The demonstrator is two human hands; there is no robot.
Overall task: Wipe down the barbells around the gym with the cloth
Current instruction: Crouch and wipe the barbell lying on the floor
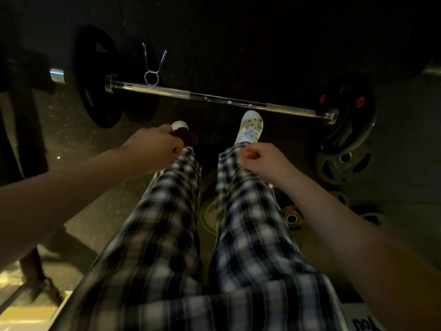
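Barbell is lying on the dark floor, running left to right just ahead of the feet, with a black plate sitting on its left end and a plate with red marks on its right end. No hand is touching it. Cloth, dark reddish, is sitting bunched in the left hand, fingers curling round it, above the left shoe and short of the bar. Right hand is hanging at the right leg of the plaid trousers with fingers curled; can't tell if it is pinching the fabric or gripping nothing. Spring collar is lying open-ended against the bar near the left plate. Right shoe is pointing at the bar. Loose plates are lying stacked on the floor near the bar's right end. Lighting is dim and the legs are blurring.
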